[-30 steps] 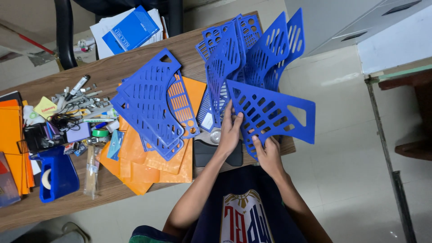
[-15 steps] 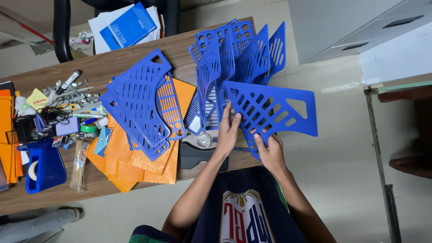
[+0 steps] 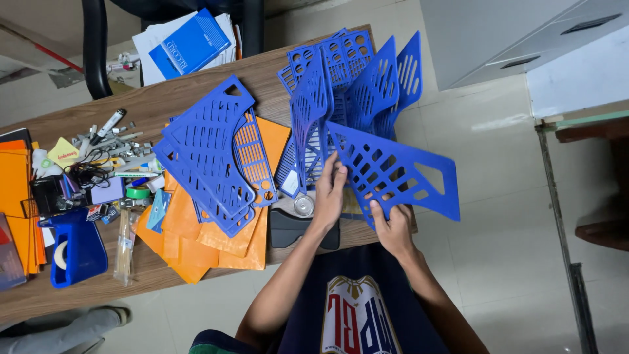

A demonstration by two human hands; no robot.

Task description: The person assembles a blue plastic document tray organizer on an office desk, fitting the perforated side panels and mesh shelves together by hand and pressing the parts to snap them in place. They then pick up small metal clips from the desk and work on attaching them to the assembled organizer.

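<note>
A cluttered wooden desk (image 3: 196,98) stood on a pale tiled floor. At its left edge sat a blue tape dispenser (image 3: 75,249) and loose pens, pushed aside. Toward the middle, curved blue slotted panels (image 3: 209,157) lay stacked flat on orange folders (image 3: 196,242), apparently kept apart as a pile. At the right end, the left hand (image 3: 327,193) lay flat, fingers spread, steadying upright blue dividers (image 3: 347,85). The right hand (image 3: 392,226) pinched the lower edge of a blue triangular panel (image 3: 400,170), which jutted past the desk's right edge.
</note>
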